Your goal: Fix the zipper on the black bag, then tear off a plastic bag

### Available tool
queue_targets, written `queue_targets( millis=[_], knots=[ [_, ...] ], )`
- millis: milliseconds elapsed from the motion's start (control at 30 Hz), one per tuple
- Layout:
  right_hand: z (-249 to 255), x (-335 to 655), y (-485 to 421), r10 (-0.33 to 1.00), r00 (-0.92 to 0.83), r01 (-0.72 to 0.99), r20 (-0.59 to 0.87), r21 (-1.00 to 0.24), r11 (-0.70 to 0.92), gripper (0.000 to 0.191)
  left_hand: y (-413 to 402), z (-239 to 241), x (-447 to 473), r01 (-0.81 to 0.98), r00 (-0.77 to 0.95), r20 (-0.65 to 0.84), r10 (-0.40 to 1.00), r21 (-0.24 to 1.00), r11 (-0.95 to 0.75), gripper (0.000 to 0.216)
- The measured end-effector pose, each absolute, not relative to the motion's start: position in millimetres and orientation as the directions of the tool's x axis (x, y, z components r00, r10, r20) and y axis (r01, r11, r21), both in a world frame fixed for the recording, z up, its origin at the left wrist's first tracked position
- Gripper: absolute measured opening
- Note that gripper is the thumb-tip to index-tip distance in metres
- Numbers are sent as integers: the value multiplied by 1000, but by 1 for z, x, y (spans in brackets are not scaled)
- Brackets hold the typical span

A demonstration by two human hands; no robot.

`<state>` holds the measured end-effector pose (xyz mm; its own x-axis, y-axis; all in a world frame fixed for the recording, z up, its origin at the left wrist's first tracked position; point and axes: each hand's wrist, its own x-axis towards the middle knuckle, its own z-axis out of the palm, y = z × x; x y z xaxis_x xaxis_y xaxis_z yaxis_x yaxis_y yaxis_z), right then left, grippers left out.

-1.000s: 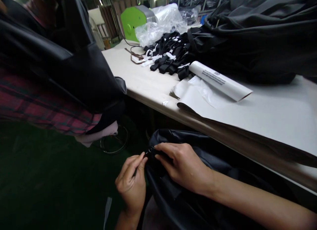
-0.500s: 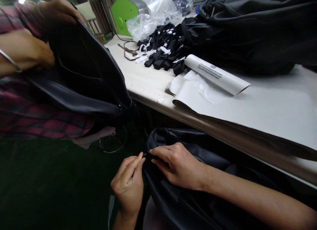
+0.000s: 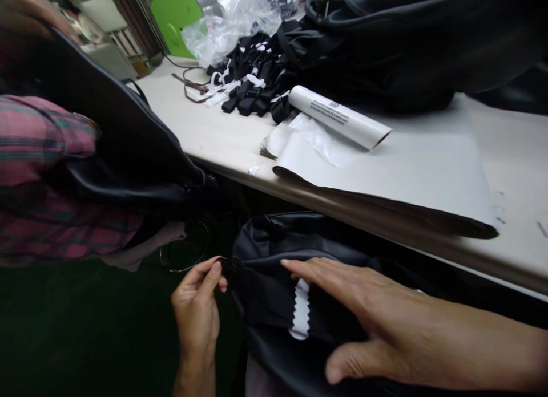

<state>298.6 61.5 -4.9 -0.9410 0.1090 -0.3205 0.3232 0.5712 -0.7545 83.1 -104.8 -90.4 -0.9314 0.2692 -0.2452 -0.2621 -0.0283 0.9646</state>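
Note:
A black leather-like bag (image 3: 278, 237) lies low in front of me, below the table edge, with its dark inner fabric showing. My left hand (image 3: 197, 306) pinches a frayed black edge at the bag's left end between thumb and fingers. Over the bag's opening, my right hand (image 3: 368, 317) is spread, thumb apart, with nothing in its grasp. A white strip with zigzag edges (image 3: 301, 310) shows on the dark fabric just below its fingertips.
At left a co-worker in a plaid sleeve (image 3: 38, 129) reaches into another black bag (image 3: 128, 123). The table (image 3: 171, 112) bears black buckled straps (image 3: 252, 89), a white printed roll (image 3: 338, 117), white sheets (image 3: 385, 174), clear plastic (image 3: 231, 32) and piled black bags (image 3: 398, 49). A green machine (image 3: 175, 20) stands behind.
My right hand has let go of the bag's edge, moved right and opened; the white strip is now visible. My left hand keeps its pinch. The co-worker's arm has gone deeper into the other bag.

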Motion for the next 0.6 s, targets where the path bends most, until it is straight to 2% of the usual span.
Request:
queue_targets(
  millis=[33, 100, 200, 267, 333, 467, 600],
  knots=[
    [-7, 310, 58, 118, -931, 342, -347, -705, 621, 96, -101, -90, 82, -272, -932, -254, 258, 962, -37, 47],
    [-16, 330, 48, 148, -939, 317, -311, -612, 725, 96, -94, -91, 81, -270, -935, -250, 251, 962, -50, 46],
    [-36, 351, 31, 215, -973, 230, -85, -449, 864, 99, -83, -89, 82, -238, -944, -215, 249, 969, -66, 45],
    [-50, 359, 25, 259, -962, 216, 87, -341, 915, 89, -77, -87, 84, -201, -952, -177, 249, 977, -73, 45],
    [-61, 363, 27, 312, -929, 252, 200, -279, 927, 68, -73, -83, 87, -161, -956, -137, 259, 984, -74, 45],
    [-77, 359, 50, 404, -894, 344, 197, -276, 897, 21, -66, -75, 93, -85, -961, -63, 268, 994, -70, 44],
    [-92, 347, 82, 502, -856, 438, 127, -339, 833, 21, -64, -69, 100, -11, -959, -9, 284, 1000, -5, 45]
  ],
)
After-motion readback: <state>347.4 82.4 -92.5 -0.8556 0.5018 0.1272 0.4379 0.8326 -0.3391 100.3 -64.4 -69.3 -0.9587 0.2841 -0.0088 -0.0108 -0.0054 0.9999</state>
